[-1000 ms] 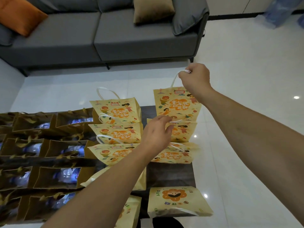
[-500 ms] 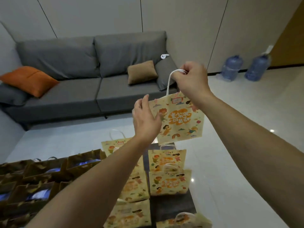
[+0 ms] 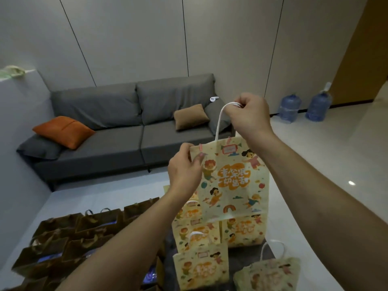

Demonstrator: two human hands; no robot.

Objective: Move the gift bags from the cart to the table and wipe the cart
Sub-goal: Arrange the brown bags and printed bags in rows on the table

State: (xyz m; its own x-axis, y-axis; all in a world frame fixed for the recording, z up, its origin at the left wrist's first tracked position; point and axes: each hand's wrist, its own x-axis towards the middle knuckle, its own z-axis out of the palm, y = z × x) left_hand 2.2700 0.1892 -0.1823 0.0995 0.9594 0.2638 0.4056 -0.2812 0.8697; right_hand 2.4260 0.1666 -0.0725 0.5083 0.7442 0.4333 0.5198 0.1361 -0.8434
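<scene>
Fingers of the right hand [image 3: 251, 116] are curled around the white handle [image 3: 220, 120] of a yellow gift bag [image 3: 233, 181], which hangs in the air. The left hand [image 3: 184, 171] pinches the top left corner of this bag between thumb and fingers. Below it, more yellow bags [image 3: 201, 267] stand close together on a dark surface [image 3: 241, 259]. Brown bags [image 3: 69, 238] stand in rows to the left. Behind is a grey sofa [image 3: 117, 143] with an orange cushion [image 3: 63, 131]. Two water bottles [image 3: 304, 108] stand by the wall.
</scene>
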